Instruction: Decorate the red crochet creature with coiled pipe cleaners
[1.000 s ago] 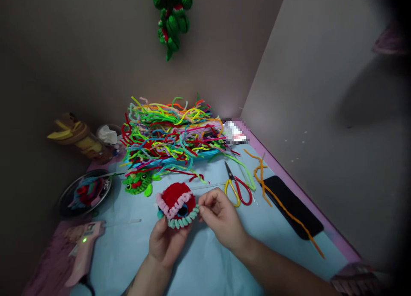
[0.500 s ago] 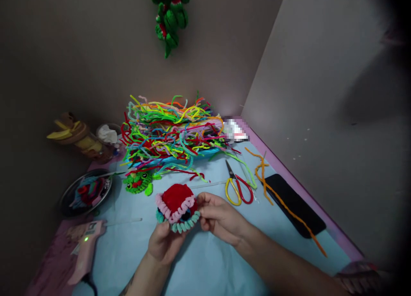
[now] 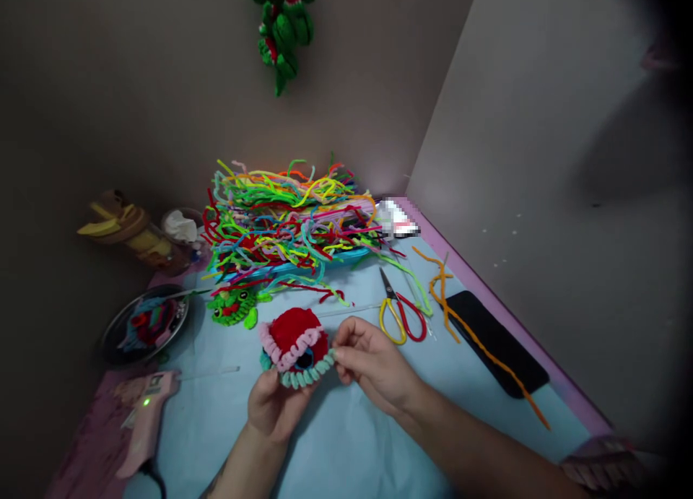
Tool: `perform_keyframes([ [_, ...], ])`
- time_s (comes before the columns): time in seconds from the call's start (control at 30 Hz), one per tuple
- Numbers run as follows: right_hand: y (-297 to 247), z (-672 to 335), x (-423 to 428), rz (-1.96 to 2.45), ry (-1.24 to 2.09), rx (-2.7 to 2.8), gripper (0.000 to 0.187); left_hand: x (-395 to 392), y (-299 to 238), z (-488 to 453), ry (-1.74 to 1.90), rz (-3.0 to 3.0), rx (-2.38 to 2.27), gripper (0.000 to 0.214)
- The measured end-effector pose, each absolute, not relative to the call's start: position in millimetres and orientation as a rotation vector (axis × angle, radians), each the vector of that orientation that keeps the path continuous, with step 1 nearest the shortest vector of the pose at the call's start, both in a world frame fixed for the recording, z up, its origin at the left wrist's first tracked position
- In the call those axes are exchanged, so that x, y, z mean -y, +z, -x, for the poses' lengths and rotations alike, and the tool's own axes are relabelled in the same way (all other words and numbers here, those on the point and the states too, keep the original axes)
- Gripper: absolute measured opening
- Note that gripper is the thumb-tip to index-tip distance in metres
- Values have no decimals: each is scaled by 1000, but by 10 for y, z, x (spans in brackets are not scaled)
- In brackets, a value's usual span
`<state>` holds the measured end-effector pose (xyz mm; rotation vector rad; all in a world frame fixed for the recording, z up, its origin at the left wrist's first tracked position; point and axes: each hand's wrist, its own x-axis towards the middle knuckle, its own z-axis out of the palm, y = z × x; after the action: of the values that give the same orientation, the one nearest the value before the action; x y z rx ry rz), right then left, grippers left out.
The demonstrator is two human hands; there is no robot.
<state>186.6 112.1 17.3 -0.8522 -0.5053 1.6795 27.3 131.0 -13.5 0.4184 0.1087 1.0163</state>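
Steadying a round red plush piece with pink and mint ruffles point(image 3: 295, 327) above pale-blue cloth point(image 3: 349, 441), we grip it in our left hand point(image 3: 276, 409), our right hand point(image 3: 360, 352) pinching its mint edge point(image 3: 307, 376), seemingly adjusting it, which next calls for steady support.

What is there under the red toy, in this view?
The left hand holds the red toy from below. The toy's underside is covered by that hand and the toy's own front, so it cannot be seen.

A dim brownish wall point(image 3: 151, 87) stands at twelve o'clock, a paler grey wall point(image 3: 520, 138) at three. Pale-blue sheeting point(image 3: 216, 427) covers the purple table point(image 3: 81, 445) at six.
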Motion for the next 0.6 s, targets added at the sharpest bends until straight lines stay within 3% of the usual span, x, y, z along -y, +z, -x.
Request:
perform_keyframes([
  [0.33, 153, -1866, -1091, 842, 1591, 590, 27, -1279, -108, -294, 988, -423, -92, 35],
  [0.5, 127, -1889, -1048, 1033, 1276, 977, 9, -1309, -85, -323, 1024, -368, -76, 34],
  [0.6, 120, -1902, -1032, 1097, 1054, 1206, 8, -1310, -105, -325, 1022, -365, -119, 34],
])
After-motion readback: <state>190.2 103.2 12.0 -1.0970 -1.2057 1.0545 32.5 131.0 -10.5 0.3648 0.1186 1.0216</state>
